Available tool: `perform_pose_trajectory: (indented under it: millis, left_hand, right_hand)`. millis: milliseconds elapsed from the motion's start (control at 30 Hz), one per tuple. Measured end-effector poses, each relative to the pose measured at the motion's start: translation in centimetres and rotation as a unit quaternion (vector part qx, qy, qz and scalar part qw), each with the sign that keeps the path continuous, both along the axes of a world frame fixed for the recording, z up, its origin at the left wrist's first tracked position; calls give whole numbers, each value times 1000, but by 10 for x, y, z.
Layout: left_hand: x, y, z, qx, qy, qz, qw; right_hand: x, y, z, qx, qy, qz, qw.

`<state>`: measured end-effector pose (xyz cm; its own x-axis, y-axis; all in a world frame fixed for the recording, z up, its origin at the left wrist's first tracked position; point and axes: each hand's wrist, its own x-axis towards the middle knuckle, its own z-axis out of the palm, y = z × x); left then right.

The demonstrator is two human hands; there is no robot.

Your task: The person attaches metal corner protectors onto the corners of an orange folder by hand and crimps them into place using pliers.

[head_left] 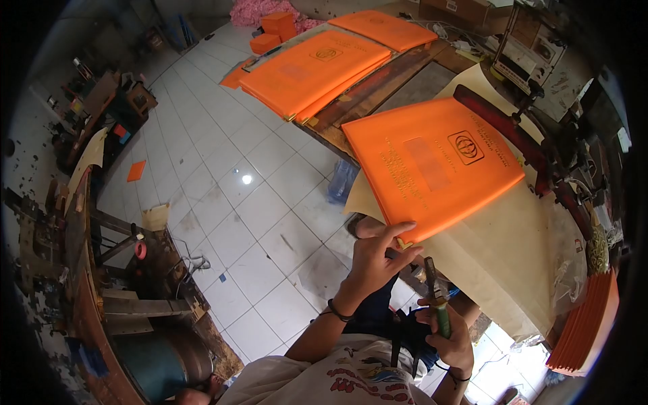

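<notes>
My left hand (378, 263) is at the near corner of an orange folder (432, 169), with forefinger and thumb closed around a small gold-coloured metal corner piece (403, 244). The folder lies on the bench, its cover stamped with an emblem and lettering. In front of my body, my right hand (451, 341) is closed around a green-handled metal tool that looks like pliers (442, 317). Its metal end points up toward the folder's corner, a little apart from it. My palm and fingers partly hide the handle.
More orange folders (314, 64) lie stacked along the bench's far side. Brown paper (486, 270) covers the near bench top. A dark red metal bar (503, 128) stands beside the folder. Further orange covers (587, 324) hang at the right. A wooden stand (145, 307) is at left.
</notes>
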<state>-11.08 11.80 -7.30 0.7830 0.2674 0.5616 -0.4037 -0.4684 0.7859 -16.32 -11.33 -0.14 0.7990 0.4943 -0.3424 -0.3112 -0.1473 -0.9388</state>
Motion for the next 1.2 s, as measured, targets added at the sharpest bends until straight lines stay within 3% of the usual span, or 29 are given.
perform_pose_trajectory:
  millis: [367, 1200]
  left_hand:
    - [2, -1, 6, -21, -47, -28, 998]
    - [-5, 16, 13, -19, 47, -110, 993]
  right_hand:
    - [2, -1, -7, 1, -14, 16, 1000]
    - [1, 3, -12, 3, -19, 50, 999]
